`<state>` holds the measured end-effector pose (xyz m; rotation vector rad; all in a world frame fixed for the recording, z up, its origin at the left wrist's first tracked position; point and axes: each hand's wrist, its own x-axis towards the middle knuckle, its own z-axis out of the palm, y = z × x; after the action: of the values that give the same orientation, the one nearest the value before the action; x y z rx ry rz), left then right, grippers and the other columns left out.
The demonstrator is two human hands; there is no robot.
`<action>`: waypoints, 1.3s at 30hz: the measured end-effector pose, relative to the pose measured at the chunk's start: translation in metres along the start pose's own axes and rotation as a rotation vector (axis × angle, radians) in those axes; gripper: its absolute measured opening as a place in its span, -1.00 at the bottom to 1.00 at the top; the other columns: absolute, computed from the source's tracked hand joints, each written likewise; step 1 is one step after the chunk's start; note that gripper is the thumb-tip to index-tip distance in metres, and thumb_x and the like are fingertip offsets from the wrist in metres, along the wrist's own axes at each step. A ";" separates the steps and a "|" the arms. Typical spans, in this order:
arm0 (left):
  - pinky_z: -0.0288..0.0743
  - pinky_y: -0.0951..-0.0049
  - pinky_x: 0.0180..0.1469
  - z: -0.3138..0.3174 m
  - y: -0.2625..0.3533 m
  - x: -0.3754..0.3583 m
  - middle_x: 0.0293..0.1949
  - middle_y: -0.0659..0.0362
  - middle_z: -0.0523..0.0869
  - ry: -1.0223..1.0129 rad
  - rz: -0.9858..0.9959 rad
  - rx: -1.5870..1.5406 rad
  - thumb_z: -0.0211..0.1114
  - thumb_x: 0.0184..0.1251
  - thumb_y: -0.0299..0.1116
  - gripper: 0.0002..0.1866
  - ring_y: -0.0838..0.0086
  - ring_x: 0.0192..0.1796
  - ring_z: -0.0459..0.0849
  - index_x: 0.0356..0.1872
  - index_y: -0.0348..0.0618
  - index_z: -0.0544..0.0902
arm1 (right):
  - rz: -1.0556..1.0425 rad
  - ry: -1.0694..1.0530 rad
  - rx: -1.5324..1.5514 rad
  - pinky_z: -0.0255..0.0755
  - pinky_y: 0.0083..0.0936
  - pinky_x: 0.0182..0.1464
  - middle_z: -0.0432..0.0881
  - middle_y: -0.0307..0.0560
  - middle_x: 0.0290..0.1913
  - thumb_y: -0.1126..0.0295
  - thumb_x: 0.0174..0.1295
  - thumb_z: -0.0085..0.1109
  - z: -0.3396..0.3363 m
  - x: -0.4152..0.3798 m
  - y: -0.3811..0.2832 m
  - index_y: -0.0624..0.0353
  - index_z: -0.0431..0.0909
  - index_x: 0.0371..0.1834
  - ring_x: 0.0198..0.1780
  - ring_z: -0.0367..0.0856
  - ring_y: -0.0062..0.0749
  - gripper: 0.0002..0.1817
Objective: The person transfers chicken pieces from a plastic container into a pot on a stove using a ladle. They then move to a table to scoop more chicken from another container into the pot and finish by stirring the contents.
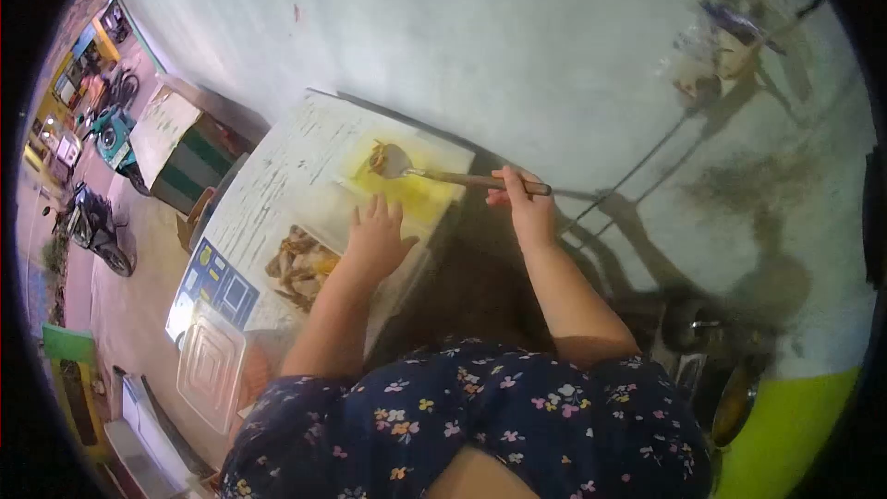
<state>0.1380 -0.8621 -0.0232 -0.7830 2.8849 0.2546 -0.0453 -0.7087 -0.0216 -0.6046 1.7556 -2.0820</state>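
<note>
One white table (268, 176) bears a yellow tray (418, 201) and a container (322, 241) of brown pieces (297, 270).
Fingers spread, the left hand (374, 242) is beside the tray; the right hand (525, 203) closes around the handle of a spoon (462, 179), its metal head above the tray.

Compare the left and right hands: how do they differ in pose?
The left hand is open with fingers spread; the right hand is closed around the handle of a long utensil.
The left hand appears to hold nothing; the right hand holds the utensil near its handle's end.
Both are bare.
</note>
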 end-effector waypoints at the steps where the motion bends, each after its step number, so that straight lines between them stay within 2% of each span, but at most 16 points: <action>1: -0.05 -0.06 0.46 -0.003 0.007 -0.001 0.44 -0.22 0.12 0.005 0.016 0.010 0.17 0.30 0.08 -0.22 0.06 0.51 0.06 0.37 -0.25 0.22 | -0.006 0.024 0.005 0.56 -0.55 -0.33 0.68 -0.06 -0.38 0.22 0.37 0.11 -0.008 -0.004 -0.006 0.37 0.60 -0.23 -0.50 0.64 -0.50 -0.66; 3: -0.05 -0.06 0.46 -0.004 0.021 -0.001 0.44 -0.22 0.11 -0.010 0.057 0.011 0.17 0.30 0.07 -0.23 0.05 0.50 0.06 0.37 -0.25 0.23 | 0.015 0.057 -0.001 0.58 -0.53 -0.28 0.67 -0.04 -0.30 0.20 0.37 0.12 -0.029 -0.015 -0.026 0.38 0.59 -0.21 -0.49 0.64 -0.48 -0.64; 6: -0.02 -0.05 0.45 -0.013 0.051 -0.005 0.42 -0.22 0.14 -0.018 0.139 0.034 0.18 0.29 0.06 -0.24 0.03 0.49 0.08 0.36 -0.25 0.25 | -0.033 0.102 0.073 0.59 -0.51 -0.27 0.67 -0.03 -0.30 0.21 0.37 0.13 -0.068 -0.036 -0.049 0.41 0.58 -0.21 -0.49 0.63 -0.47 -0.63; 8: -0.01 -0.05 0.45 -0.021 0.079 -0.008 0.41 -0.22 0.16 -0.028 0.187 0.054 0.19 0.29 0.05 -0.25 0.02 0.48 0.10 0.35 -0.25 0.25 | -0.093 0.186 0.064 0.59 -0.49 -0.31 0.67 -0.02 -0.32 0.21 0.36 0.13 -0.095 -0.051 -0.065 0.42 0.58 -0.22 -0.50 0.64 -0.47 -0.63; 10: 0.02 -0.04 0.44 -0.020 0.102 -0.011 0.40 -0.19 0.21 0.052 0.274 0.021 0.20 0.29 0.04 -0.28 0.03 0.46 0.15 0.32 -0.27 0.31 | -0.140 0.238 0.041 0.58 -0.50 -0.32 0.67 -0.01 -0.34 0.21 0.36 0.13 -0.133 -0.072 -0.077 0.42 0.59 -0.22 -0.50 0.63 -0.47 -0.63; 14: 0.05 -0.01 0.43 -0.020 0.162 -0.017 0.40 -0.15 0.23 0.057 0.421 0.014 0.21 0.29 0.02 -0.31 0.06 0.46 0.17 0.29 -0.27 0.35 | -0.228 0.380 -0.027 0.53 -0.54 -0.37 0.65 -0.03 -0.47 0.23 0.38 0.10 -0.206 -0.123 -0.104 0.43 0.59 -0.25 -0.53 0.62 -0.49 -0.63; 18: 0.08 0.02 0.43 -0.017 0.233 -0.031 0.41 -0.13 0.23 0.053 0.572 -0.010 0.21 0.30 -0.01 -0.33 0.06 0.45 0.18 0.30 -0.25 0.36 | -0.290 0.517 -0.041 0.50 -0.53 -0.41 0.65 -0.01 -0.46 0.26 0.39 0.09 -0.284 -0.187 -0.124 0.43 0.59 -0.27 -0.55 0.60 -0.47 -0.66; 23: 0.12 0.04 0.42 0.001 0.332 -0.050 0.41 -0.14 0.21 -0.057 0.868 -0.049 0.22 0.30 -0.03 -0.36 -0.03 0.41 0.24 0.28 -0.25 0.37 | -0.359 0.811 -0.143 0.52 -0.52 -0.43 0.66 0.01 -0.43 0.32 0.37 0.12 -0.364 -0.286 -0.158 0.44 0.59 -0.29 -0.53 0.61 -0.46 -0.70; 26: 0.12 0.04 0.42 0.014 0.391 -0.067 0.41 -0.15 0.21 -0.076 1.014 -0.020 0.22 0.31 -0.05 -0.37 -0.03 0.41 0.24 0.28 -0.24 0.37 | -0.391 1.103 -0.141 0.51 -0.51 -0.42 0.67 -0.01 -0.44 0.30 0.37 0.12 -0.410 -0.348 -0.172 0.42 0.61 -0.30 -0.54 0.61 -0.45 -0.69; 27: 0.11 0.03 0.42 0.022 0.411 -0.072 0.41 -0.15 0.21 -0.083 1.055 -0.019 0.23 0.32 -0.06 -0.38 -0.03 0.41 0.24 0.28 -0.24 0.37 | -0.399 1.112 -0.221 0.52 -0.48 -0.40 0.67 0.01 -0.43 0.28 0.35 0.14 -0.435 -0.373 -0.167 0.40 0.63 -0.28 -0.52 0.62 -0.43 -0.68; 30: 0.11 0.02 0.42 0.037 0.468 -0.094 0.41 -0.15 0.21 -0.110 1.156 -0.018 0.23 0.31 -0.08 -0.39 -0.02 0.41 0.24 0.27 -0.24 0.38 | -0.331 1.362 -0.335 0.52 -0.44 -0.38 0.69 0.03 -0.41 0.26 0.35 0.15 -0.455 -0.433 -0.194 0.37 0.65 -0.24 -0.48 0.64 -0.43 -0.69; 34: 0.10 0.02 0.42 0.048 0.533 -0.133 0.41 -0.15 0.20 -0.185 1.266 -0.022 0.24 0.31 -0.09 -0.40 0.01 0.43 0.22 0.26 -0.24 0.40 | -0.354 1.453 -0.524 0.56 -0.46 -0.32 0.71 -0.03 -0.27 0.31 0.39 0.08 -0.497 -0.503 -0.182 0.32 0.64 -0.19 -0.41 0.65 -0.45 -0.73; 35: 0.10 0.02 0.42 0.051 0.545 -0.140 0.41 -0.15 0.20 -0.201 1.299 -0.024 0.24 0.31 -0.09 -0.41 0.02 0.43 0.21 0.26 -0.24 0.40 | -0.402 1.408 -0.594 0.57 -0.50 -0.27 0.70 -0.04 -0.23 0.39 0.36 0.12 -0.500 -0.515 -0.182 0.29 0.64 -0.17 -0.38 0.66 -0.45 -0.81; 38: 0.10 0.04 0.42 0.068 0.575 -0.153 0.42 -0.14 0.20 -0.248 1.364 -0.023 0.26 0.30 -0.10 -0.40 0.03 0.44 0.19 0.26 -0.24 0.40 | -0.497 1.359 -0.975 0.57 -0.53 -0.22 0.70 -0.05 -0.24 0.47 0.30 0.19 -0.521 -0.545 -0.159 0.24 0.66 -0.17 -0.34 0.66 -0.44 -0.88; 39: 0.11 0.05 0.41 0.069 0.582 -0.157 0.42 -0.14 0.20 -0.250 1.376 -0.030 0.26 0.30 -0.10 -0.40 0.03 0.44 0.20 0.26 -0.24 0.40 | -0.448 1.356 -0.876 0.55 -0.52 -0.24 0.70 -0.03 -0.25 0.49 0.23 0.28 -0.520 -0.549 -0.156 0.23 0.65 -0.14 -0.32 0.65 -0.42 -0.84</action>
<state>-0.0195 -0.2768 0.0111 1.2278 2.6185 0.4492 0.1452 0.0389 0.0054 0.5141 3.6221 -1.9654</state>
